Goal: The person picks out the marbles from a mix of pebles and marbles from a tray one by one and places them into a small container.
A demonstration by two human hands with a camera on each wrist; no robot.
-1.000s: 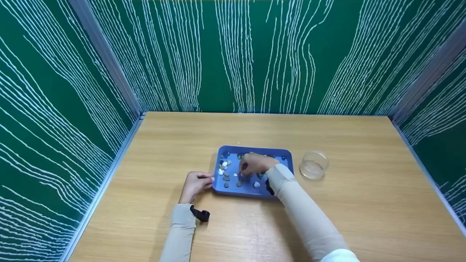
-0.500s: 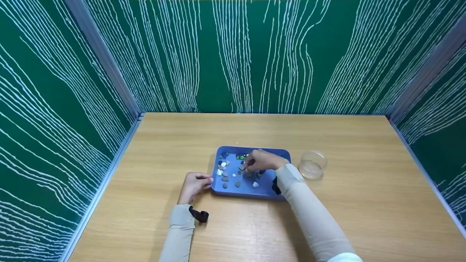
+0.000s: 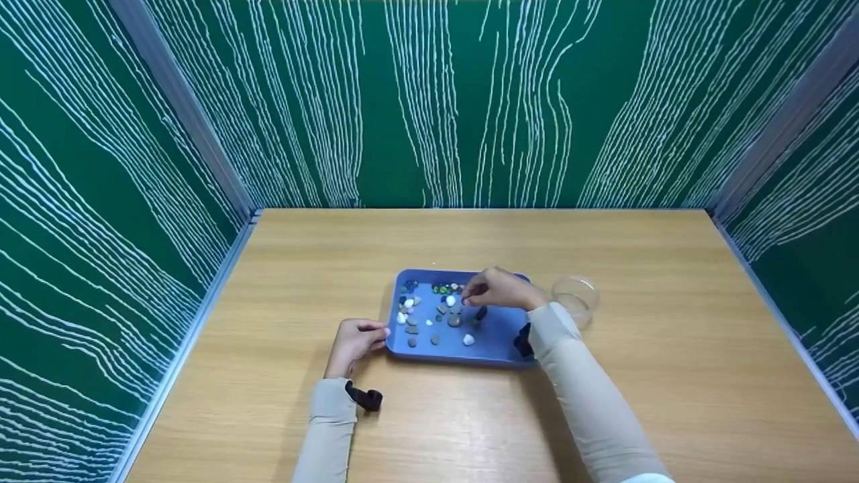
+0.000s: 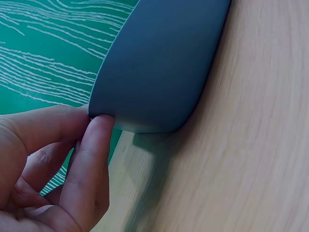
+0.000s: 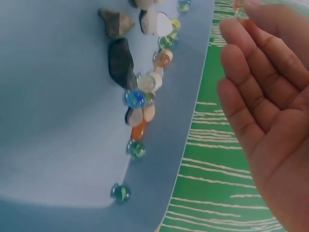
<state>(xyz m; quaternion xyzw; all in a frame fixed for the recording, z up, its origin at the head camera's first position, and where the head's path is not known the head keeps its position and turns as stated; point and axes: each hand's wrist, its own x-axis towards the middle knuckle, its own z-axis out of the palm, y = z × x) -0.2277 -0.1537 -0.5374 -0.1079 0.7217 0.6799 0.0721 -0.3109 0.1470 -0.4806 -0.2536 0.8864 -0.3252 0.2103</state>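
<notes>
A blue tray (image 3: 493, 342) holds scattered pebbles and glass marbles. My left hand (image 3: 354, 345) pinches the tray's left rim between thumb and finger; up close, the left wrist view has the tray wall (image 4: 154, 67) rising from those fingertips. Over the tray's far right part, my right hand (image 3: 503, 288) pinches a small glassy marble (image 5: 237, 6) with some orange in it, mostly cut off by the frame edge. Below that hand, a dark stone (image 5: 120, 63) lies beside a row of marbles, including a blue marble (image 5: 135, 99). A white pebble (image 3: 468, 340) sits near the tray's front side.
A round clear container (image 3: 575, 298) stands just right of the tray, partly behind my right wrist. The wooden table (image 3: 322, 255) meets green walls (image 3: 396, 134) with white wavy lines at the back and sides.
My right hand has moved right and slightly away from me over the tray, uncovering pebbles near its middle. The left hand keeps its hold on the rim.
</notes>
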